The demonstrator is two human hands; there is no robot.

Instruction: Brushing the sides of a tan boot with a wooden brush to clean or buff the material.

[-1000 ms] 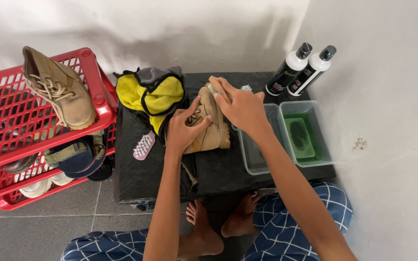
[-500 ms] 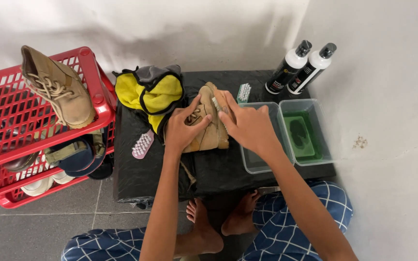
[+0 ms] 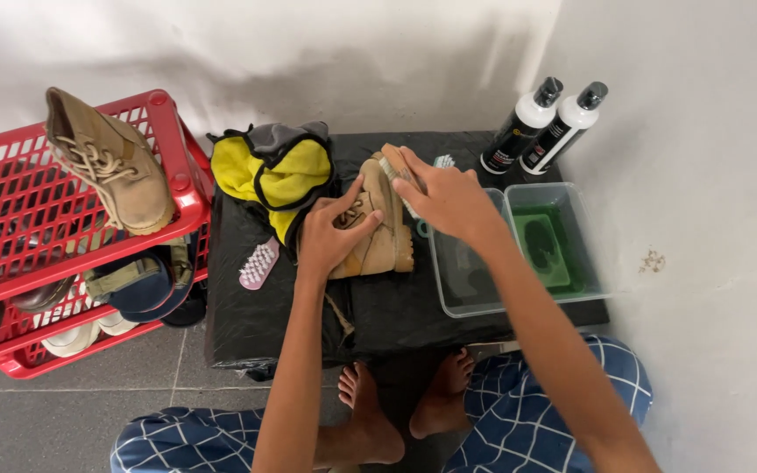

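Note:
A tan lace-up boot (image 3: pixel 385 248) lies on a low table covered in black (image 3: pixel 247 324). My left hand (image 3: pixel 333 235) presses on its laces and holds it steady. My right hand (image 3: pixel 445 198) rests on the boot's upper right side, closed around a brush (image 3: pixel 442 161). Only the brush's pale teal end shows past my fingers. Both forearms reach in from the bottom of the head view.
Right of the boot stand a clear tub (image 3: pixel 466 293) and a tub of green liquid (image 3: pixel 571 250), with two black-and-white bottles (image 3: pixel 536 127) behind them. A pink brush (image 3: pixel 258 263) and a yellow-black cloth (image 3: pixel 273 171) lie left. A red rack (image 3: pixel 10 201) holds another tan boot (image 3: pixel 111 166).
My right hand slid along the boot toward me and then back up toward its far end. The left hand stayed on the laces.

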